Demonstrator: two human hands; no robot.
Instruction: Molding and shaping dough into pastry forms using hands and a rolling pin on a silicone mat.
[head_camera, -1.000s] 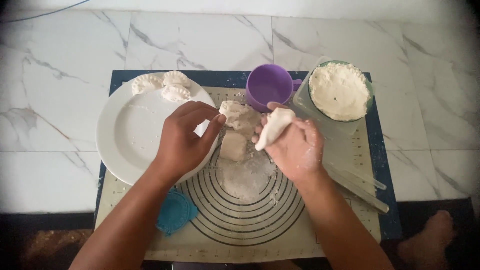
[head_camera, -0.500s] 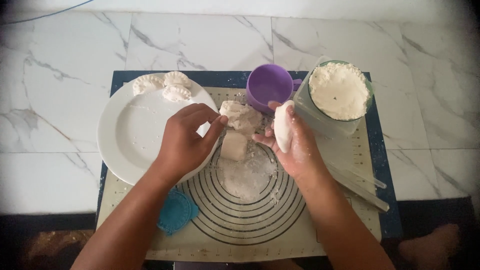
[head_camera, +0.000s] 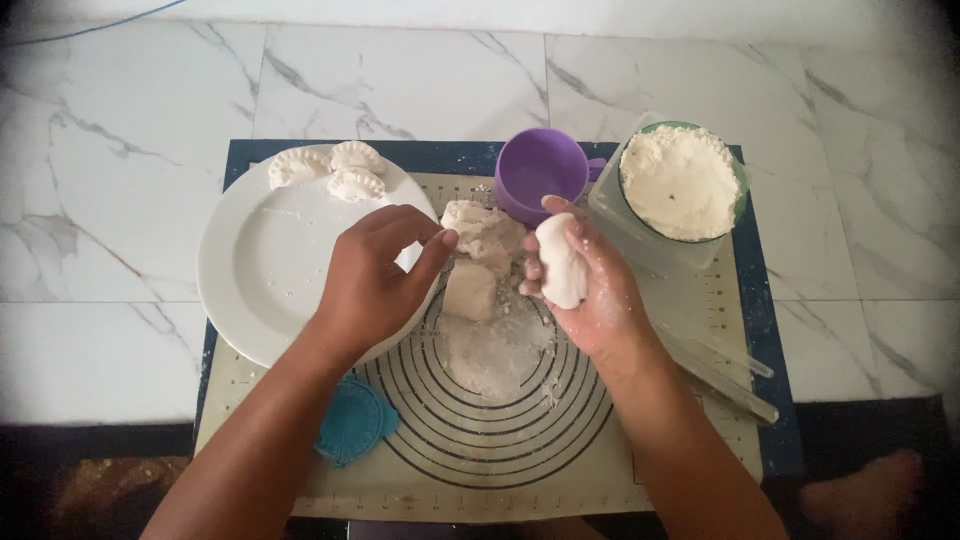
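over the last second the right hand (head_camera: 590, 290) had turned its small oval lump of white dough (head_camera: 562, 262) upright, grip half closed round it, above the mat; the left hand (head_camera: 375, 275) stayed curled, empty, over the white plate (head_camera: 250, 290).

On the counter (head_camera: 120, 200) lies the mat (head_camera: 480, 470). On the mat's left stands the plate (head_camera: 260, 270), dumplings (head_camera: 330, 170) at its far rim. The cup (head_camera: 540, 175) sits at the mat's far edge, the flour bowl (head_camera: 680, 180) at its far right, dough pieces (head_camera: 475, 260) near its middle, the press (head_camera: 350, 420) at its near left.
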